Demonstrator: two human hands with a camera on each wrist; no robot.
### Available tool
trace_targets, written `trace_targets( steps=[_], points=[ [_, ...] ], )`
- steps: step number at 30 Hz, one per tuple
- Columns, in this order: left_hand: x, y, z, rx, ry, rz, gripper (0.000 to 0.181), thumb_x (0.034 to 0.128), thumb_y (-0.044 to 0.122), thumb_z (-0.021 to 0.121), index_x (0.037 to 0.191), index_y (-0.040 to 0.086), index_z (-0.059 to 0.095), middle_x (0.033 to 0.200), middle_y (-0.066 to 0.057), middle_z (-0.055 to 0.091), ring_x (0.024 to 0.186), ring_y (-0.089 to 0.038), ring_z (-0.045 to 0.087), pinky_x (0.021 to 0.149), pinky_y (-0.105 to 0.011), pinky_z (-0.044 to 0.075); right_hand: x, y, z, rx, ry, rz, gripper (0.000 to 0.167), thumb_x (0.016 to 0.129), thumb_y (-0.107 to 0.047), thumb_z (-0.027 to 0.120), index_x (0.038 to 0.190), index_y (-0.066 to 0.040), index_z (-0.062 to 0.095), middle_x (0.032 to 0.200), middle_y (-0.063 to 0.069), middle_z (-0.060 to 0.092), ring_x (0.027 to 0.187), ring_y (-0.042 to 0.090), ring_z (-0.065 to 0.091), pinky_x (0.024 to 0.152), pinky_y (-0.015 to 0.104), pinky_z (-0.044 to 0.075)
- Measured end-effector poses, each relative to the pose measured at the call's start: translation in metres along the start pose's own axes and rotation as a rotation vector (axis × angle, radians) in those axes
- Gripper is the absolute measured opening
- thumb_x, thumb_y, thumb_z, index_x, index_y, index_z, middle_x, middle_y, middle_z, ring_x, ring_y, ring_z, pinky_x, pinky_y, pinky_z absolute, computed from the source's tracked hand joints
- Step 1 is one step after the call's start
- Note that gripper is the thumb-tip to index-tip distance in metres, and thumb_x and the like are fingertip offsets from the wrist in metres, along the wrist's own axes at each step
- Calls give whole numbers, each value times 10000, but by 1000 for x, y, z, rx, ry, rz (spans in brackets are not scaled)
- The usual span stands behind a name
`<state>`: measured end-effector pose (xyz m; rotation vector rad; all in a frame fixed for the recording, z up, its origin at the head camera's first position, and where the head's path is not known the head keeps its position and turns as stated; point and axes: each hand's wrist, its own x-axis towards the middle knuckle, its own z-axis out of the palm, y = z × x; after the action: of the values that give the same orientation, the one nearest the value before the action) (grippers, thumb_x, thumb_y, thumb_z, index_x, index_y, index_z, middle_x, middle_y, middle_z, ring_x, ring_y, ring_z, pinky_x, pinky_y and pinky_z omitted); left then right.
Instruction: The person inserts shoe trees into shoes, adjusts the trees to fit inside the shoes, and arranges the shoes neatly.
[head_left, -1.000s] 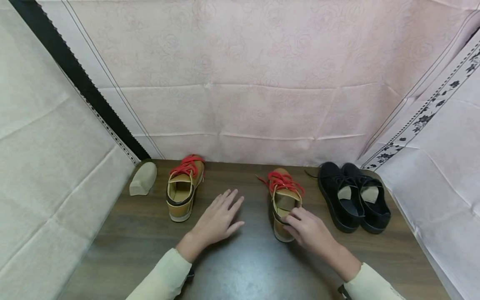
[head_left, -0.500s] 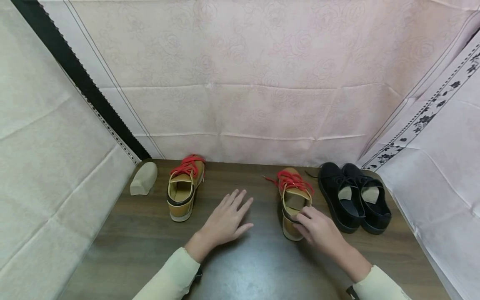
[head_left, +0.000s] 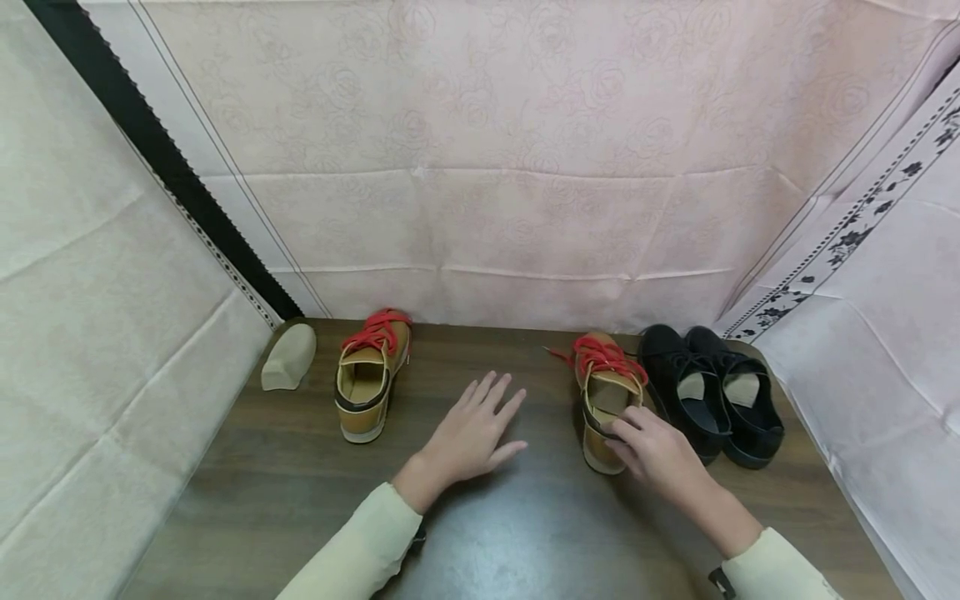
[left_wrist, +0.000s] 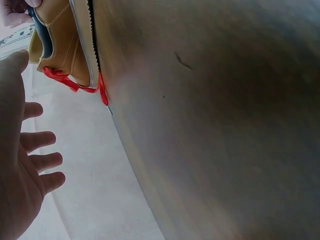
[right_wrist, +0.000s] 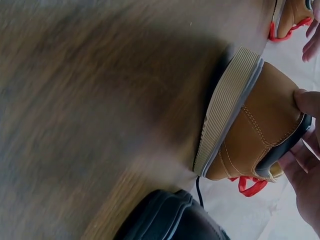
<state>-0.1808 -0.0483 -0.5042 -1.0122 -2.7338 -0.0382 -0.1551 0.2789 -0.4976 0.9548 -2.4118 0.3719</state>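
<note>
In the head view my right hand (head_left: 663,454) pinches the heel collar of a tan shoe with red laces (head_left: 600,454). The right wrist view has the thumb outside the heel of this tan shoe (right_wrist: 265,110) and the fingers inside its opening. Its toe reaches close beside a pair of black shoes (head_left: 678,392); whether they touch cannot be told. My left hand (head_left: 465,437) hovers over the table with fingers spread, holding nothing. Farther left stands the matching tan shoe (head_left: 367,387), also laced in red.
A pale shoe-shaped insert (head_left: 290,357) lies at the table's far left corner. Similar pale pieces show inside the black shoes. A pinkish patterned cloth (head_left: 480,208) hangs behind the wooden table (head_left: 480,550), and white cloth walls flank both sides.
My right hand has carried the tan shoe rightward, toward the black pair. The left hand has drifted right as well. The other tan shoe and the black shoes have stayed put.
</note>
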Motion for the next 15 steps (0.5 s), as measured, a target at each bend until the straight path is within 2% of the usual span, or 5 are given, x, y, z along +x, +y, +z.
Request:
trace_targets(
  steps=[7,15],
  points=[
    [7,5,-2,-19,-27,-10,766,1030,647,437,1621,169,347,1668,-170,324,1535,-392,322,1227,-543,315,-3,11,-2,-14,29,-9,242,770,-107,861,968,-155,730,916,-40,634,812,146,610,646,360,533],
    [11,9,-1,-19,-35,-13,763,1032,651,427,1622,174,347,1670,-165,322,1537,-385,322,1230,-535,312,-6,21,-4,-38,10,15,217,787,-116,850,962,-157,728,904,-29,622,811,143,591,622,370,537]
  ],
)
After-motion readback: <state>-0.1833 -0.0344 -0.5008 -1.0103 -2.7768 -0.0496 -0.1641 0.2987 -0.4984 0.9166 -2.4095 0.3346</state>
